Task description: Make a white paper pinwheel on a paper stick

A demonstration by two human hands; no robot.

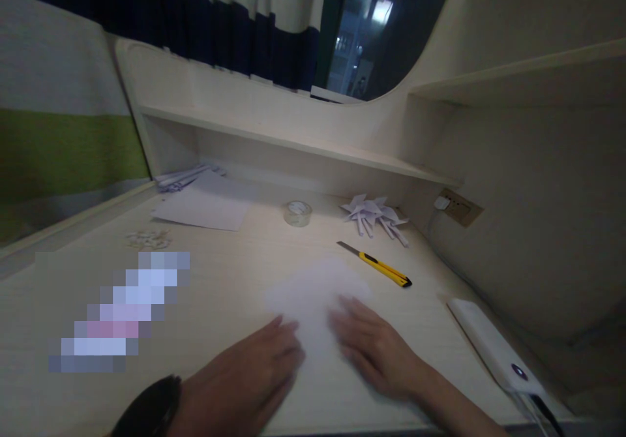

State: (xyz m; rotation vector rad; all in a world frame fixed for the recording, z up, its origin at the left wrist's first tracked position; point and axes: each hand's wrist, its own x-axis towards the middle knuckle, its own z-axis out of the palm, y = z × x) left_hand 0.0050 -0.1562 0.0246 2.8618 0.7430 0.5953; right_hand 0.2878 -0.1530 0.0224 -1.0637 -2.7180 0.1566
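Desk: pale [220, 280], spread with paper and small tools, the person's two hands at its near edge
Shelf: a long board [274, 138] running above the back of the desk
Spare paper: white sheets [208, 202] lying flat at back left; uncut from where I stand, so I'd count them as stock not yet worked
Sheet in hand: white paper [317, 287] flat on the desk at front centre, under and between the fingers; no fold or cut I can make out through the blur, so I judge this piece barely begun
White box: slim device [491, 342] at the right edge, cable trailing
Left hand: palm down [276, 359], fingers loosely bent at the sheet's left side, not clenched; cannot tell whether it pinches the edge
Right hand: palm down [374, 346], fingers extended over the sheet's right side, slack, apparently gripping nothing
Pinwheels: a small group on paper sticks [372, 209], back right; they look complete
Rolled sticks: a bundle [183, 178] behind the spare paper, apparently prepared and unused
Cutter: yellow [381, 267], blade out, lying untouched beyond the right hand
Tape: clear roll [298, 212], set aside
Small bits: a pale scatter [148, 239] at left, too small to identify
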